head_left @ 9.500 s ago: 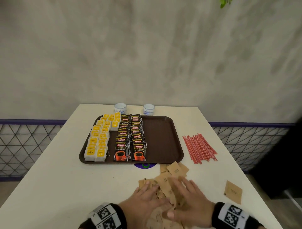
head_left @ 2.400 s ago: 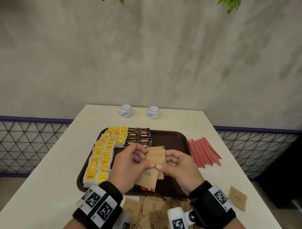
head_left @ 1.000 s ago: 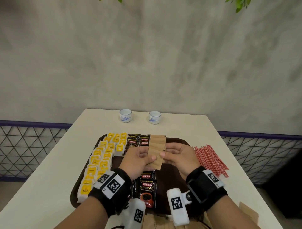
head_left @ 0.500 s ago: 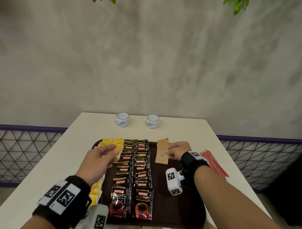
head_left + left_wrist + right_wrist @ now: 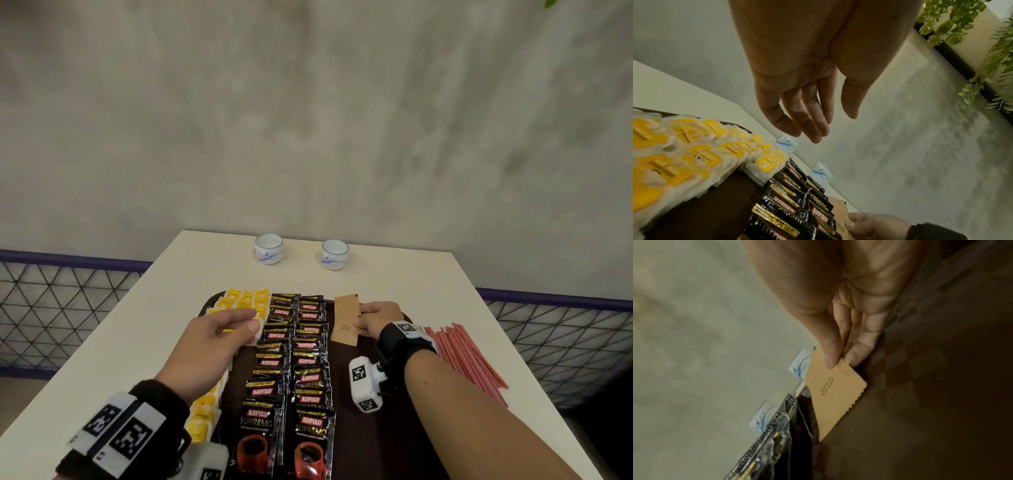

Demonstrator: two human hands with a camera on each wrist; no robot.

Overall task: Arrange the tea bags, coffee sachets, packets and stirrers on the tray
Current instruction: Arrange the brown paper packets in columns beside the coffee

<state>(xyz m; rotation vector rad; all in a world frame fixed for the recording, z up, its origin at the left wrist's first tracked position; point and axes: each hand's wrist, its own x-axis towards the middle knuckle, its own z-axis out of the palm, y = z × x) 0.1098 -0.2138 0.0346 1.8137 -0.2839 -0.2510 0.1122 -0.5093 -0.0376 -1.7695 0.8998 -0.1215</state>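
Observation:
A brown tray [image 5: 376, 438] holds rows of yellow tea bags [image 5: 245, 299] at its left and two columns of black coffee sachets [image 5: 305, 363] in the middle. My right hand [image 5: 360, 317] pinches a small stack of brown paper packets [image 5: 346, 322] at the tray's far end, just right of the sachets. In the right wrist view the thumb and fingers [image 5: 835, 360] nip the packets [image 5: 834, 394] by one edge. My left hand [image 5: 251, 325] hovers over the tea bags with relaxed fingers [image 5: 813, 126], holding nothing. Red stirrers [image 5: 469, 359] lie on the table right of the tray.
Two small white cups [image 5: 269, 249] [image 5: 335, 254] stand at the table's far edge behind the tray. The right half of the tray is bare brown surface. A wire mesh railing [image 5: 61, 308] runs along both sides behind the table, with a grey wall beyond.
Both hands were holding the packets over the tray. My left hand let go and moved left over the tea bags. My right hand carried the packets to the tray's far end.

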